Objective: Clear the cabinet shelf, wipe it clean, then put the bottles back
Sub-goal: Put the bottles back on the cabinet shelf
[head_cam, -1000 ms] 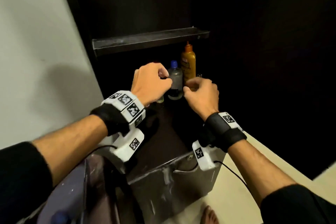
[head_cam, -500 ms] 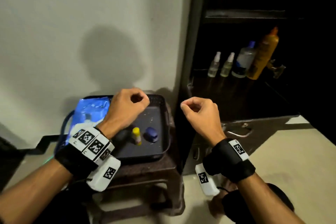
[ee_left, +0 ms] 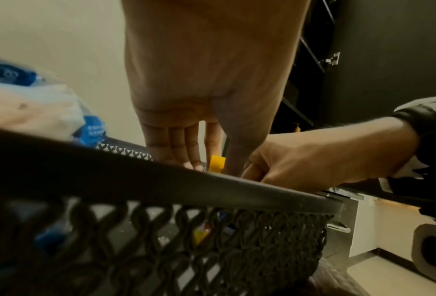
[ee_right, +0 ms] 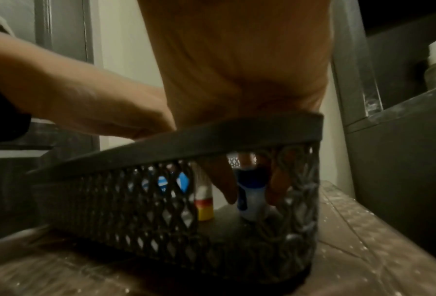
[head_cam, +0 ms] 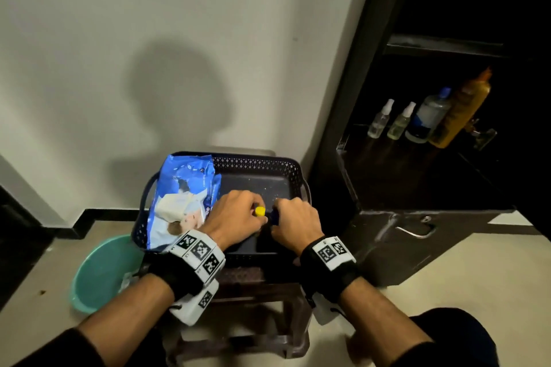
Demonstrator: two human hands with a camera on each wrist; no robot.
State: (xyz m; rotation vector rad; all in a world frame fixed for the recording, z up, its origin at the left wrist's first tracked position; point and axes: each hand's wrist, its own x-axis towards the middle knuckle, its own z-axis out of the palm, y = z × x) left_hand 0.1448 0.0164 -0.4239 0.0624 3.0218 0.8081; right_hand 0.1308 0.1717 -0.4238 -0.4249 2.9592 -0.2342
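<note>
While the dark cabinet (head_cam: 417,158) is seen standing open against a pale wall, four bottles are shown lined up on its shelf (head_cam: 411,164): two small clear spray bottles (head_cam: 378,122), a clear bottle with a blue cap (head_cam: 429,116) and a tall amber bottle (head_cam: 462,110), each just beside the next. To the cabinet's left, a brown plastic stool (head_cam: 253,307) is pictured serving as the surface for a dark lattice-walled basket (head_cam: 268,170), and a green basin (head_cam: 101,271) is seen on the floor beside it. Inside the basket, a blue pack of wipes (head_cam: 185,199) is laid along the left side. Both hands are lowered into the basket, close together. A small yellow-capped bottle (head_cam: 260,211) is pinched upright in the grip of the left hand (head_cam: 235,217), between thumb and forefinger. A small white bottle with a dark blue cap (ee_right: 252,192) is grasped by the right hand (head_cam: 295,223), its fingers curled around it, with its base close to the basket floor; whether it touches cannot be told.
</note>
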